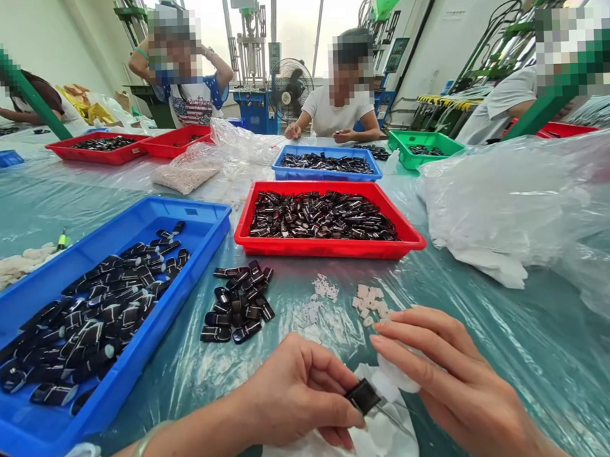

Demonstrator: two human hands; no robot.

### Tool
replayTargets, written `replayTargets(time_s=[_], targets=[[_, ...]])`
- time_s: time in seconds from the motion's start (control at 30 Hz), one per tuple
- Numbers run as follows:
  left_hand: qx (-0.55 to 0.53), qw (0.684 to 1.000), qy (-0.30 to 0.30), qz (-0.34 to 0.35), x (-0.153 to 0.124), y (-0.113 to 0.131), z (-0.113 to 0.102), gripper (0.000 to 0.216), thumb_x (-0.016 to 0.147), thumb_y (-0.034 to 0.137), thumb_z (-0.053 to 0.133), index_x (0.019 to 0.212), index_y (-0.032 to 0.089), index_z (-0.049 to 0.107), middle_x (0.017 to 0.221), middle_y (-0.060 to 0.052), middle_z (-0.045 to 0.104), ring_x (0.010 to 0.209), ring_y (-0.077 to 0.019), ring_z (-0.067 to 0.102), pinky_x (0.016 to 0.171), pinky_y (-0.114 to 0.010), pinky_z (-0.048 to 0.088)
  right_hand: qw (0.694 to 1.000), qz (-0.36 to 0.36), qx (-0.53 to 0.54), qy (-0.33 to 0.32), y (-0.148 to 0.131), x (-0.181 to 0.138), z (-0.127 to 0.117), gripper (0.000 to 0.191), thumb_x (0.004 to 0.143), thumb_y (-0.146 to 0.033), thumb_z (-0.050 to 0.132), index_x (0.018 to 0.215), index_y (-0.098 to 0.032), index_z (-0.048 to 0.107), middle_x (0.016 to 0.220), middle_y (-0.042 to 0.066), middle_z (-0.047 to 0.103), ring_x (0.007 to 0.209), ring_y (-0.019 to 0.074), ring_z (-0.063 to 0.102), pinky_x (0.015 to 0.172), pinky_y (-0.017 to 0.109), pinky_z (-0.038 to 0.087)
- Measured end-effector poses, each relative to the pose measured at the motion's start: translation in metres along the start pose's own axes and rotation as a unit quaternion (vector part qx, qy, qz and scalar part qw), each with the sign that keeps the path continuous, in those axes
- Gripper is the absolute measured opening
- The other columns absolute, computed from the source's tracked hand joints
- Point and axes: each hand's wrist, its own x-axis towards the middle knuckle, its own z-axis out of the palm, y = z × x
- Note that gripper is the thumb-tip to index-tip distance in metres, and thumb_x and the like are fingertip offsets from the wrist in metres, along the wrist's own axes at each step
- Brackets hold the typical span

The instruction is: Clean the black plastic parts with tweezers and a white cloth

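My left hand is closed on a small glossy black piece, pinched between thumb and fingers. A thin metal prong or rod shows beside the piece; whether they are joined I cannot tell. My right hand has its fingers stretched out, just right of the black piece. Under those fingers is a rounded white item, partly hidden. A white cloth or sheet lies beneath both hands. Past the right fingertips sits a little heap of small whitish pieces. Left of it are tiny white scraps.
A loose pile of black pieces lies ahead of my left hand. Blue tray at left and red tray ahead hold many more. Clear plastic bags bulge at right. Co-workers sit across the plastic-covered table.
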Motion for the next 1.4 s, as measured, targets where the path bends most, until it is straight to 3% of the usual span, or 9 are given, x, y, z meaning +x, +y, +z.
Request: replayTargets(time_s=[0.67, 1.2, 1.4], targets=[[0.004, 1.0, -0.004, -0.005, 0.0008, -0.0009, 0.0007, 0.022, 0.053, 0.016, 0.07, 0.073, 0.008, 0.072, 0.057, -0.003, 0.063, 0.045, -0.0078, 0.056, 0.046, -0.016, 0.046, 0.999, -0.012, -0.033, -0.002, -0.0024, -0.0013, -0.0004, 0.029, 0.094, -0.015, 0.035, 0.11, -0.019, 0.059, 0.102, 0.007, 0.064, 0.106, 0.021, 0.049, 0.093, 0.04, 0.04], [0.007, 1.0, -0.016, -0.011, -0.0001, -0.0009, 0.0001, 0.021, 0.054, 0.016, 0.071, 0.074, 0.009, 0.072, 0.058, -0.003, 0.063, 0.046, -0.0078, 0.057, 0.046, -0.015, 0.046, 0.999, -0.005, -0.038, 0.021, -0.0077, 0.0032, 0.0019, 0.027, 0.088, -0.005, 0.042, 0.106, -0.016, 0.059, 0.098, 0.008, 0.063, 0.101, 0.0213, 0.051, 0.088, 0.042, 0.041], [0.006, 1.0, -0.024, -0.007, 0.0002, -0.0022, -0.0001, 0.017, 0.057, 0.016, 0.07, 0.073, 0.011, 0.072, 0.058, -0.002, 0.063, 0.048, -0.0076, 0.058, 0.047, -0.015, 0.046, 0.999, 0.03, -0.03, 0.03, -0.0095, 0.0033, 0.0047, 0.033, 0.086, -0.001, 0.042, 0.107, -0.02, 0.058, 0.098, 0.006, 0.064, 0.1, 0.0208, 0.052, 0.086, 0.04, 0.043]])
